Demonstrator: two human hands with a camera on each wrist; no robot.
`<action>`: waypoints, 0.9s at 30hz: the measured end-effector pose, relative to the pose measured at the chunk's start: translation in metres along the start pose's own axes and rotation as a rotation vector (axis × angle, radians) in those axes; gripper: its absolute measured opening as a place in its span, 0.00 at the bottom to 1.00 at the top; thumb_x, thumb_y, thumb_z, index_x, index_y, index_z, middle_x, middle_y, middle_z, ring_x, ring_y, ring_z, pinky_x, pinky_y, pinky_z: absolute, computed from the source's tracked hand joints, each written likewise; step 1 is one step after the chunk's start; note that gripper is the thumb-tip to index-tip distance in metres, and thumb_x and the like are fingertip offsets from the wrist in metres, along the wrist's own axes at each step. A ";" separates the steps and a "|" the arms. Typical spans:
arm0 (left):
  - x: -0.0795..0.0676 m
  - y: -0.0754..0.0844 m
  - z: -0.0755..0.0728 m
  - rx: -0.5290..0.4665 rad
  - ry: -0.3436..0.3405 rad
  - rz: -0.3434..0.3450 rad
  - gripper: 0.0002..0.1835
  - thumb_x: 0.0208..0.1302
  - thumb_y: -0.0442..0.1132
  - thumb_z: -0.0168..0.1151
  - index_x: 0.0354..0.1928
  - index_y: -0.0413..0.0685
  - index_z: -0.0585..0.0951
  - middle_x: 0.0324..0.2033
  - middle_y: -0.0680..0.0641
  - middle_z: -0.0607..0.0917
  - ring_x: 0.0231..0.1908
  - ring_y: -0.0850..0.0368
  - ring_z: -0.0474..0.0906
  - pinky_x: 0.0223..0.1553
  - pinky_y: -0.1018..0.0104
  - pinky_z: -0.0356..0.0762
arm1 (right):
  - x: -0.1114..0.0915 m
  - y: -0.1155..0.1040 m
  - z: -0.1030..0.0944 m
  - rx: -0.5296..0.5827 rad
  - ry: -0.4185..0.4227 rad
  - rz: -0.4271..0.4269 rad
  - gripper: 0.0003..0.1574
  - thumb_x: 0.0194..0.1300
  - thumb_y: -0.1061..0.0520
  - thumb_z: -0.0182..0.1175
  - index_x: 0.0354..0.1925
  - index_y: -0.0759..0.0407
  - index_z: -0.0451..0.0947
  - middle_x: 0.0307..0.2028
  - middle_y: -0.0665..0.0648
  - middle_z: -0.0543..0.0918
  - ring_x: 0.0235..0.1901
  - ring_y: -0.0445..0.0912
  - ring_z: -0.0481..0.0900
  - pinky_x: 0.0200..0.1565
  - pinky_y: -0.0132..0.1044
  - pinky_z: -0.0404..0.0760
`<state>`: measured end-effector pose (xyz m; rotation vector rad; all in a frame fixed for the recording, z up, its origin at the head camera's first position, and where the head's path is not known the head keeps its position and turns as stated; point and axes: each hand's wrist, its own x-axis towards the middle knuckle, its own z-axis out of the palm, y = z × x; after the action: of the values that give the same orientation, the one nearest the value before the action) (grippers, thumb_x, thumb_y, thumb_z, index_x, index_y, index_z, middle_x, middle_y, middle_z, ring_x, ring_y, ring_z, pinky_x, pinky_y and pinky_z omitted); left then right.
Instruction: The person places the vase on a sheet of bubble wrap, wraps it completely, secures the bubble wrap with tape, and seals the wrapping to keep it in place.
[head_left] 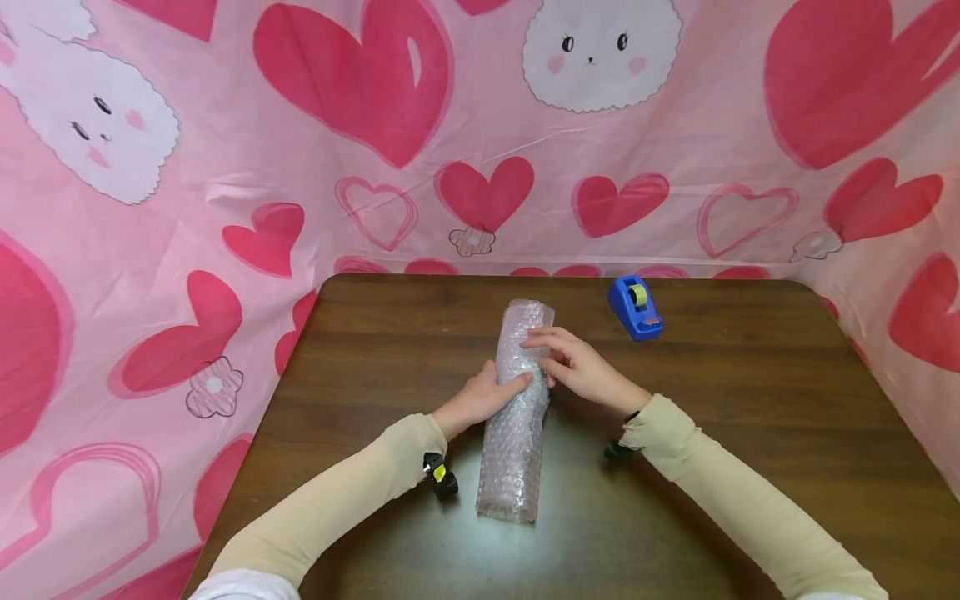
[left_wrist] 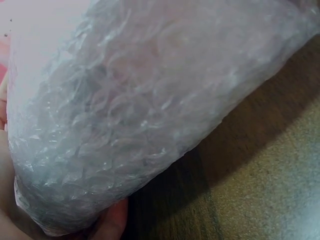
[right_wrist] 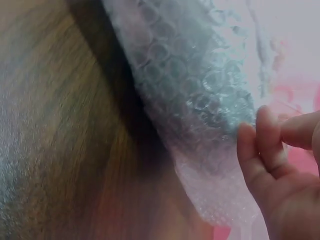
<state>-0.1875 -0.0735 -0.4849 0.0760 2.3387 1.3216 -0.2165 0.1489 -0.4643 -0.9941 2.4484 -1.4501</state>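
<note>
A long roll of bubble wrap (head_left: 512, 467) lies lengthwise in front of me, wrapped around something that its cloudy layers hide. My left hand (head_left: 478, 400) grips the roll at mid-length, thumb laid across the top and the other fingers out of sight underneath. In the left wrist view, bubble wrap (left_wrist: 140, 100) fills most of the picture, with bits of that hand at the lower left. My right hand (head_left: 588, 371) touches the roll's upper right side with loosely bent fingers. The right wrist view has its fingertips (right_wrist: 247, 135) against the bubble wrap (right_wrist: 180, 75).
A blue tape dispenser (head_left: 636, 310) with a yellowish tape roll stands at the back right of the dark wooden table (head_left: 720, 392). Pink cloth (head_left: 315, 133) printed with hearts and white faces hangs behind the table and along both sides.
</note>
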 end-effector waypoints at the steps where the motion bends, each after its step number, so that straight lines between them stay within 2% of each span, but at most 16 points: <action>1: 0.000 0.000 0.000 -0.005 0.000 0.002 0.51 0.68 0.69 0.56 0.74 0.32 0.60 0.63 0.29 0.76 0.60 0.39 0.77 0.58 0.44 0.78 | -0.001 -0.001 0.000 0.016 0.026 0.028 0.24 0.72 0.70 0.60 0.64 0.66 0.77 0.65 0.71 0.72 0.27 0.60 0.81 0.31 0.41 0.84; 6: -0.001 0.000 -0.001 -0.008 0.000 0.014 0.51 0.68 0.69 0.56 0.73 0.31 0.60 0.63 0.29 0.76 0.61 0.38 0.77 0.59 0.44 0.77 | -0.006 -0.004 -0.002 0.061 0.121 0.190 0.24 0.70 0.66 0.65 0.62 0.66 0.74 0.48 0.71 0.79 0.31 0.63 0.84 0.32 0.36 0.82; 10: -0.001 0.000 -0.001 0.001 0.003 0.012 0.53 0.68 0.70 0.55 0.74 0.29 0.59 0.65 0.28 0.74 0.63 0.37 0.75 0.61 0.44 0.75 | -0.011 -0.004 -0.006 0.190 0.095 0.301 0.20 0.74 0.64 0.62 0.59 0.72 0.72 0.38 0.70 0.83 0.30 0.58 0.85 0.38 0.44 0.88; 13: -0.002 0.001 -0.001 -0.007 -0.002 0.000 0.53 0.68 0.70 0.56 0.75 0.30 0.58 0.67 0.29 0.73 0.65 0.38 0.74 0.63 0.43 0.74 | -0.014 -0.003 -0.009 0.239 0.047 0.356 0.17 0.76 0.63 0.59 0.55 0.76 0.73 0.38 0.71 0.82 0.30 0.52 0.84 0.40 0.49 0.89; 17: -0.003 0.002 -0.002 -0.012 -0.011 -0.010 0.54 0.68 0.70 0.56 0.77 0.31 0.55 0.69 0.29 0.71 0.66 0.39 0.72 0.64 0.43 0.73 | -0.017 -0.003 -0.014 0.204 -0.003 0.384 0.13 0.77 0.61 0.58 0.49 0.74 0.77 0.37 0.73 0.80 0.31 0.49 0.82 0.41 0.45 0.89; 21: -0.003 0.002 -0.002 0.001 -0.008 -0.012 0.57 0.68 0.71 0.55 0.78 0.29 0.52 0.72 0.28 0.68 0.69 0.38 0.70 0.65 0.43 0.72 | -0.018 -0.003 -0.017 0.182 -0.028 0.382 0.13 0.77 0.61 0.58 0.48 0.73 0.78 0.39 0.72 0.80 0.33 0.49 0.82 0.42 0.41 0.88; 27: -0.003 0.002 0.000 0.015 -0.005 -0.025 0.60 0.67 0.72 0.55 0.80 0.29 0.48 0.74 0.27 0.63 0.71 0.36 0.66 0.68 0.44 0.68 | -0.018 0.002 -0.016 0.086 -0.058 0.365 0.12 0.77 0.62 0.58 0.46 0.73 0.78 0.35 0.64 0.83 0.33 0.49 0.83 0.40 0.42 0.87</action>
<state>-0.1855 -0.0733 -0.4818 0.0553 2.3379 1.2906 -0.2100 0.1721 -0.4614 -0.5265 2.3462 -1.3658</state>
